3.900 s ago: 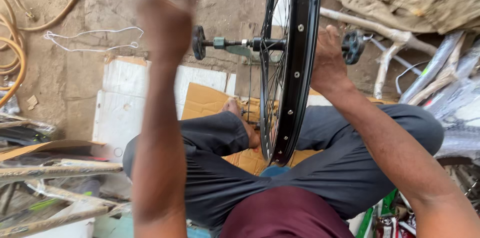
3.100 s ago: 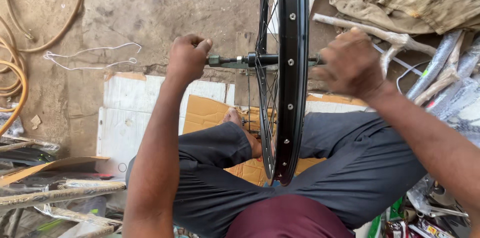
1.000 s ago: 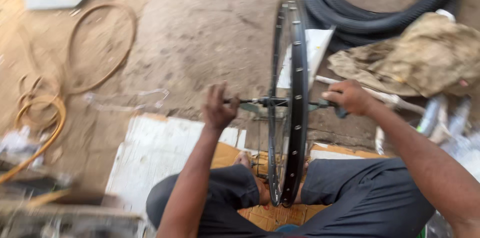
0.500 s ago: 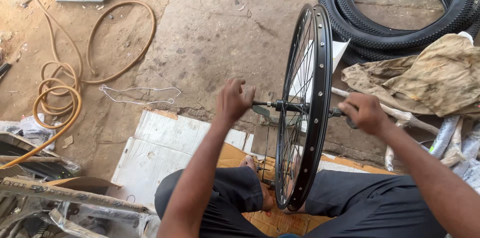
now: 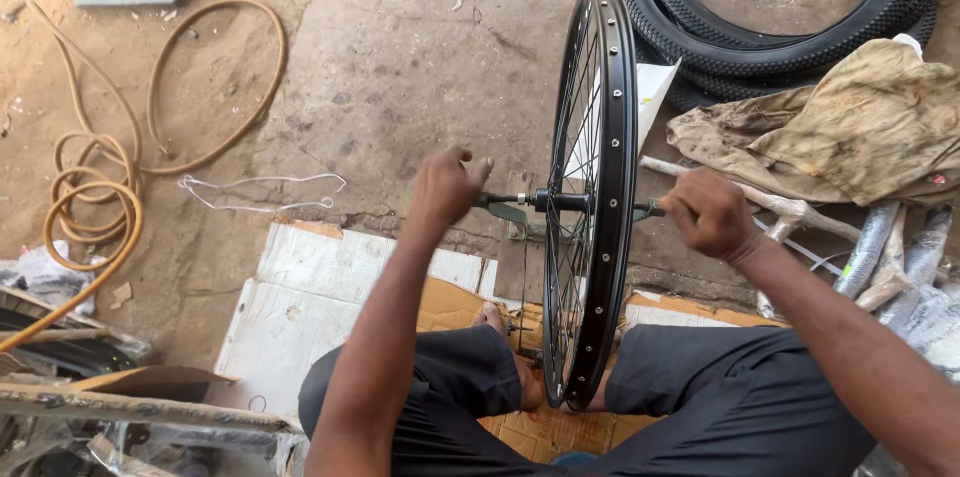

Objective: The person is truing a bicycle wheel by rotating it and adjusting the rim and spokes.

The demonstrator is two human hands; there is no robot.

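A black spoked bicycle wheel rim [image 5: 610,197] stands upright between my knees, its lower edge down by my bare foot [image 5: 515,357]. A thin axle [image 5: 530,201] runs through its hub. My left hand [image 5: 448,185] pinches the left end of the axle with its fingertips. On the other side of the rim, my right hand [image 5: 708,215] is closed around the axle's right end. I sit on flattened cardboard [image 5: 330,287].
Black tyres [image 5: 800,17] are stacked at the upper right, with a dirty cloth [image 5: 860,127] and metal tubes [image 5: 880,257] below them. A tan hose [image 5: 100,207] coils at the left beside a bent wire [image 5: 260,192]. Scrap lies at the lower left.
The view has tilted up from my lap to the floor ahead. Both hands stayed on the axle ends, and the wheel remained upright between my legs.
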